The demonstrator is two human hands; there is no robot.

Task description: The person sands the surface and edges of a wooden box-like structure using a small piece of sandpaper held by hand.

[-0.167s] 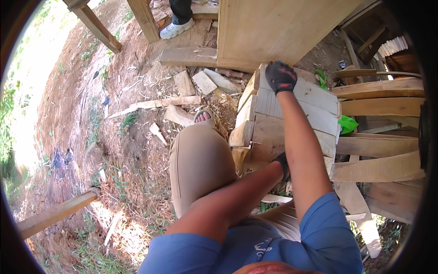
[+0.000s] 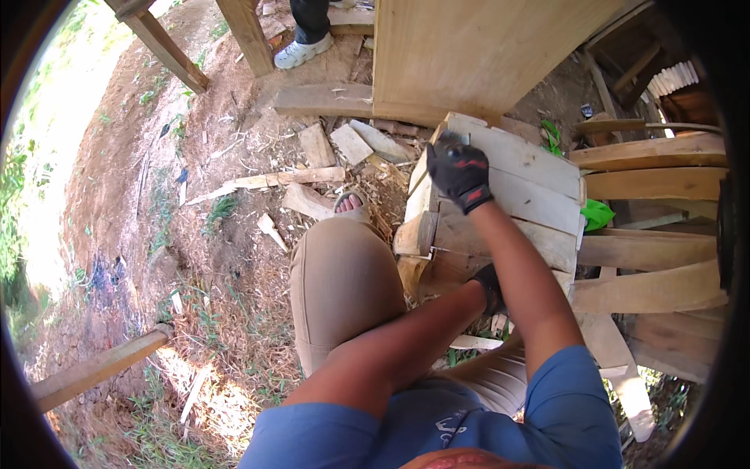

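Note:
My right hand, in a black glove with red marks, is closed over the left edge of a block of pale wooden boards laid side by side. Something greyish shows at its fingertips, too blurred to name. Lower down, my left hand, also black-gloved, is at the near side of the boards. My right forearm crosses in front of it and hides most of its fingers. A bent metal piece sticks out at the boards' left side.
A large wooden panel stands beyond the boards. Curved timbers are stacked at the right, beside a green bag. Wood offcuts and shavings litter the dirt left. Another person's shoe is at the far left of the panel.
My right hand has moved left and toward me, from the far end of the boards to their left edge. My left hand stays at nearly the same place.

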